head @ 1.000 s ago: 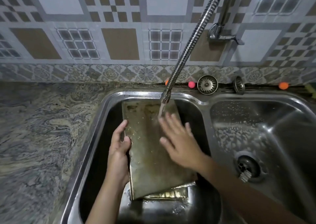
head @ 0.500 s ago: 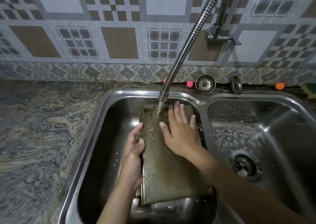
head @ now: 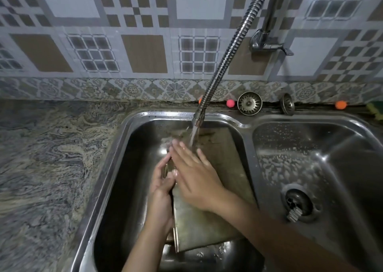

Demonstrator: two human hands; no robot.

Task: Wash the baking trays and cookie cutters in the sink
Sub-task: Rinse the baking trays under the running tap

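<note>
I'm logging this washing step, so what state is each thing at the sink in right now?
Tap: running, water falling on the tray.
Baking tray: tilted in the left basin, wet, still stained.
Left hand: grips the tray's left edge.
Right hand: flat on the tray, fingers straight.
Left basin: wet.
Right basin: foam on its wall, drain open.
Two strainers: out of the drains, on the back ledge.

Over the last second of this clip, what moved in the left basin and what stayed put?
The right hand, fingers straight, slid leftward across the baking tray toward its left edge, by the stream. The tray shifted rightward in the left basin, and its far end rose toward the spout. The left hand kept gripping the tray's left edge throughout. Water kept running; the strainers on the ledge did not move.
</note>
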